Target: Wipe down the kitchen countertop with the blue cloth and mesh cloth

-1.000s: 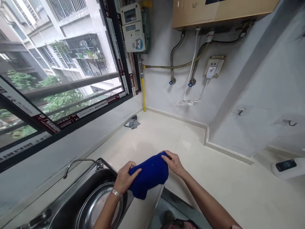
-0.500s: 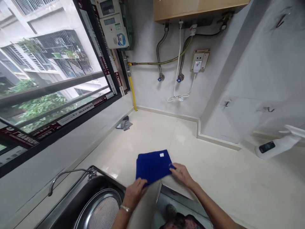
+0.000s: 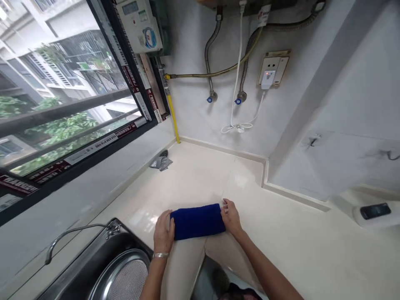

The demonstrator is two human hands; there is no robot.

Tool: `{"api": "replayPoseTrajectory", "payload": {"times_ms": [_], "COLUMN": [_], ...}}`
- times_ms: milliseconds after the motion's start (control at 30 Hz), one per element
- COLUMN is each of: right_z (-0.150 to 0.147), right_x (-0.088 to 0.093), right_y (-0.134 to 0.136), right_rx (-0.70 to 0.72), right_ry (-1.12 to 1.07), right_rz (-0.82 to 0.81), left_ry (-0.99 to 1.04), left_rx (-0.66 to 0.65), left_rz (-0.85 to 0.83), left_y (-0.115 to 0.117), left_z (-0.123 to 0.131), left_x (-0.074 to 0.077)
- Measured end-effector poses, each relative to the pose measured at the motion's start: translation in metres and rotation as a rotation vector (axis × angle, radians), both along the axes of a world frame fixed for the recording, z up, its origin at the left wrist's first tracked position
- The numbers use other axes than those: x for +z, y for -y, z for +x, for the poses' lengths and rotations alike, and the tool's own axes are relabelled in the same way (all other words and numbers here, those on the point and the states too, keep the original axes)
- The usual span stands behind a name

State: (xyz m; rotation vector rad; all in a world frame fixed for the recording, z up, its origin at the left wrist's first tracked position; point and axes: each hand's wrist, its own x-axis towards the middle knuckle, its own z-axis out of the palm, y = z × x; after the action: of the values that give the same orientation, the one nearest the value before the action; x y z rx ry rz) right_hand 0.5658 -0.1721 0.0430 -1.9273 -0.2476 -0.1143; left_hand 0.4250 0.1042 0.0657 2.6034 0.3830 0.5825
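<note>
Squaring up a folded blue towel (image 3: 197,222) at six o'clock on the cream counter (image 3: 300,254), left hand (image 3: 163,231) and right hand (image 3: 231,217) cupped firmly against its two ends, apparently the last of the folding, with only a release called for next.

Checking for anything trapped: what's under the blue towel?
The blue towel lies on the cream countertop, which shows beside it. The patch directly beneath is covered, so nothing there can be seen.
</note>
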Motion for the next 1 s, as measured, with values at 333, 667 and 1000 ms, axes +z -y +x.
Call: {"api": "replayPoseTrajectory", "payload": {"times_ms": [333,667,1000], "right_z": [-0.035,-0.024,-0.04], "right_x": [-0.049,-0.052,0.027], "right_y": [-0.024,-0.008,-0.011], "right_rx": [0.002,-0.09,0.089], "right_ry": [0.076,-0.013,0.148], "right_rz": [-0.423,-0.172,-0.19], "left_ry": [-0.176,-0.034,0.008], "left_rx": [-0.008,-0.111,-0.172], "left_rz": [0.163,0.237,-0.116], "left_y": [0.06,0.073,0.043], "left_z": [-0.05,-0.041,-0.049], "left_x": [-0.064,-0.098,-0.088]}}
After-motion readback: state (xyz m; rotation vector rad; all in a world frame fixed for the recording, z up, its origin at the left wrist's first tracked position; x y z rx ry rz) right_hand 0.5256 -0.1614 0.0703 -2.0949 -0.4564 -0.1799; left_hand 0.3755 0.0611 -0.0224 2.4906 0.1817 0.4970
